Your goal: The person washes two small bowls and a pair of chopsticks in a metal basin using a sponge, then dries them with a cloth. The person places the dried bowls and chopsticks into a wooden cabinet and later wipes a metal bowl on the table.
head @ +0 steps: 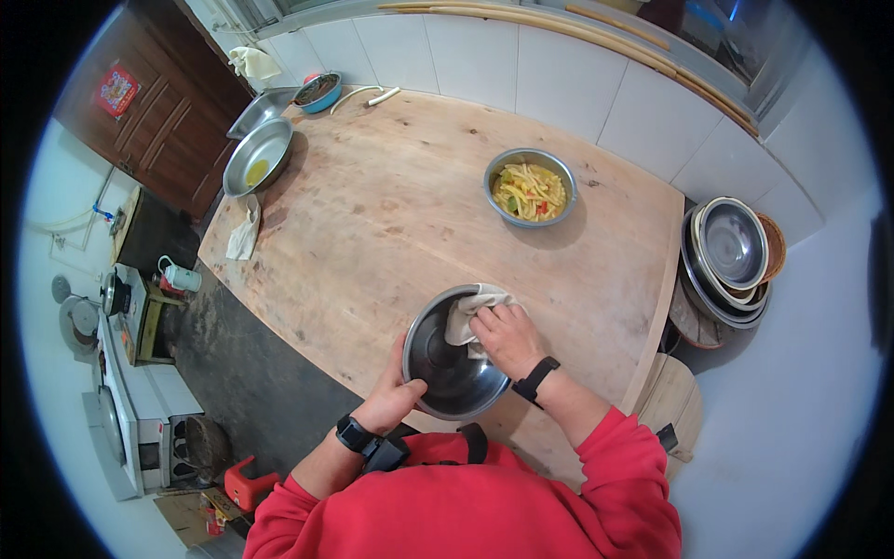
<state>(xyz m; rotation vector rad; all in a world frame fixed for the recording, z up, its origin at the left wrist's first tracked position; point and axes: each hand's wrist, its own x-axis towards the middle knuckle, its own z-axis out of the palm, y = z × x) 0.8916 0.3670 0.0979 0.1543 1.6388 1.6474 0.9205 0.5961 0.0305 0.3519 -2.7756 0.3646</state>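
A stainless steel bowl is tilted above the near edge of the wooden table. Its left rim is gripped by my left hand, thumb over the edge. My right hand holds a pale cloth against the upper right of the bowl's rim and inner wall. Beyond them, on the table, stands a metal bowl of cut yellowish strips with red and green pieces.
On the wooden table, a steel basin with yellow liquid, another cloth and a blue bowl lie far left. Stacked basins stand beyond the right edge. A tiled wall bounds the far side.
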